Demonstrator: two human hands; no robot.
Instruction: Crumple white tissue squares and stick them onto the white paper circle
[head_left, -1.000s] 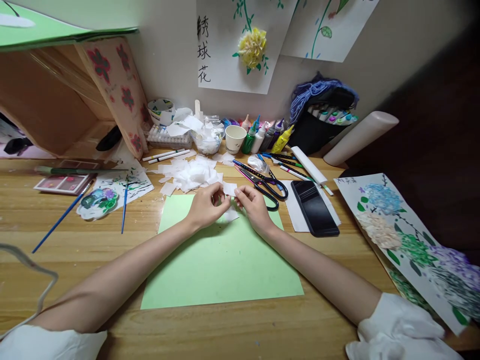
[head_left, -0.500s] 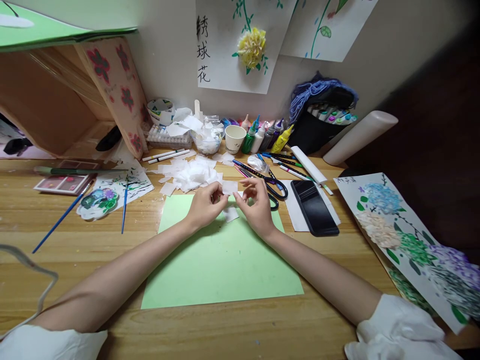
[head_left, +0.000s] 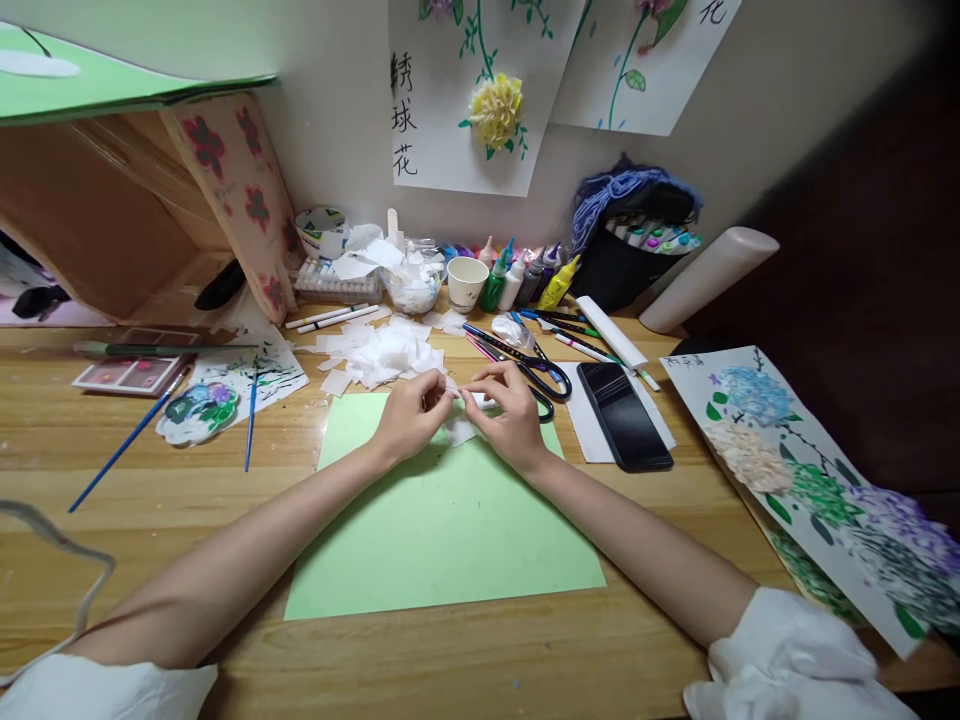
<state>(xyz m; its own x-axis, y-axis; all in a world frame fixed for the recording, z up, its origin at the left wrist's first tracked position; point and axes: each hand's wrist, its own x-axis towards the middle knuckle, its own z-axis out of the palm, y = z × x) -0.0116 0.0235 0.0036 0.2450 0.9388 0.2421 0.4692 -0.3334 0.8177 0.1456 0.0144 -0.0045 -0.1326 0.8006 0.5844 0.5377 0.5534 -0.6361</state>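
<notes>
Over the top part of a green sheet of paper (head_left: pixel 442 540), my two hands meet at the fingertips. My left hand (head_left: pixel 414 412) pinches a small piece of white tissue paper (head_left: pixel 451 386) between thumb and forefinger. On the other side of that piece, my right hand (head_left: pixel 506 410) also closes thumb and forefinger on it. Another white paper square (head_left: pixel 460 430) lies on the green sheet just below the fingers, partly covered by them. Right behind my hands is a heap of white tissue pieces (head_left: pixel 394 350).
Black-handled scissors (head_left: pixel 551 378) lie beyond my right hand, near a phone (head_left: pixel 625 415). Glue bottles (head_left: pixel 514 282), a paper cup (head_left: pixel 466 284) and a bowl of scraps (head_left: pixel 414 288) line the wall. Brushes (head_left: pixel 251 420) and a paint palette (head_left: pixel 196 412) are at left, a flower picture (head_left: pixel 806 480) at right.
My right hand has moved left, so its fingertips now meet those of my left hand at the tissue piece. The piece, flat before, now looks gathered between the fingers. The view has shifted slightly.
</notes>
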